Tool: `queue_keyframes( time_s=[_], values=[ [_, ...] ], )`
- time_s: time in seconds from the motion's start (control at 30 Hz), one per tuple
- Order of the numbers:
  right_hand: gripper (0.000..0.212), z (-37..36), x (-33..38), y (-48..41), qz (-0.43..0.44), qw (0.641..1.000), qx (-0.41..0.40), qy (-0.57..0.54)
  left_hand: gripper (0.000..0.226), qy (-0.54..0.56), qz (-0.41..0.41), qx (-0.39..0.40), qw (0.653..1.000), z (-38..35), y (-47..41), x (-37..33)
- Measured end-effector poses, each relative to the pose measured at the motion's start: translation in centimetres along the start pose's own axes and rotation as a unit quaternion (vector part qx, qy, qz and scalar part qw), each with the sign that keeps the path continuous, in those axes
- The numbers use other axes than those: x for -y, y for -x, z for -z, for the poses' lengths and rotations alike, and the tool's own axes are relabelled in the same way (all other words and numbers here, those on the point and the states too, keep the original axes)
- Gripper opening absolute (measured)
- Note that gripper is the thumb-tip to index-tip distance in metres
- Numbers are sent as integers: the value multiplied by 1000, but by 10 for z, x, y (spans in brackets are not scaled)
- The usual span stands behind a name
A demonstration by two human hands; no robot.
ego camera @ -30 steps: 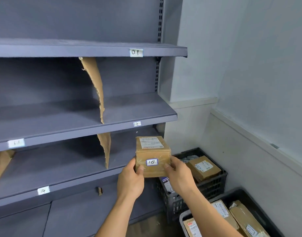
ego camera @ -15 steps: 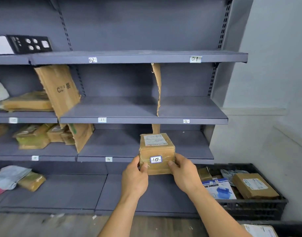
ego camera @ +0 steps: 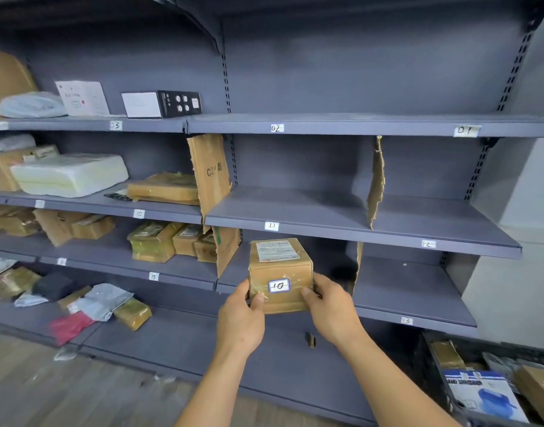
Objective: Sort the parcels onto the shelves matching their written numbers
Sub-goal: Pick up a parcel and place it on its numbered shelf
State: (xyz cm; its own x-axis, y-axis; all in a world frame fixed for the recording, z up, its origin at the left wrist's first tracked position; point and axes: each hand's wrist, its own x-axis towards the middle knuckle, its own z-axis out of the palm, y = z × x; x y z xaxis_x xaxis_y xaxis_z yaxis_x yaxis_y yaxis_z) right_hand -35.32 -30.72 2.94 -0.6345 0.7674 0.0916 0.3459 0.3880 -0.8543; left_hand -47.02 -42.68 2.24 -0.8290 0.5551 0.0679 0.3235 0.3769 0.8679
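1. The left hand (ego camera: 240, 322) is bare, and its thumbnail (ego camera: 259, 297) is short and trimmed.
2. The right hand (ego camera: 334, 309) is bare too, with its thumbnail (ego camera: 305, 292) cut just as short.
3. The left forearm (ego camera: 209, 389) is uncovered from the wrist to the lower edge of the view, slim and smooth.
4. The right forearm (ego camera: 390, 377) is uncovered in the same way.

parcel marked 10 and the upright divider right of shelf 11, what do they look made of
The parcel looks like brown cardboard wrapped in clear tape: glossy wrinkles catch light around its white sticker. The divider seems to be raw cardboard, matte brown, with a ragged torn edge.
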Motion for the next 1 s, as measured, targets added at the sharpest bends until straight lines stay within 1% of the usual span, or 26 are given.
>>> queue_keyframes(
  time_s=[0.1,0.3,0.53,0.83,1.0],
  values=[
    [21,-39,28,-8,13,1000,17,-1,29,-1,3,-15,1000,40,-19,21],
    [21,-110,75,-23,30,999,25,-10,27,-1,7,-33,999,109,-51,60],
    [24,-177,120,-34,43,998,41,-7,26,0,9,-56,998,176,-79,94],
    [19,-236,160,-77,74,996,56,-9,26,29,9,-83,996,226,-133,118],
    [16,-263,179,-126,88,995,44,-21,24,6,0,-94,996,246,-188,122]
  ],
)
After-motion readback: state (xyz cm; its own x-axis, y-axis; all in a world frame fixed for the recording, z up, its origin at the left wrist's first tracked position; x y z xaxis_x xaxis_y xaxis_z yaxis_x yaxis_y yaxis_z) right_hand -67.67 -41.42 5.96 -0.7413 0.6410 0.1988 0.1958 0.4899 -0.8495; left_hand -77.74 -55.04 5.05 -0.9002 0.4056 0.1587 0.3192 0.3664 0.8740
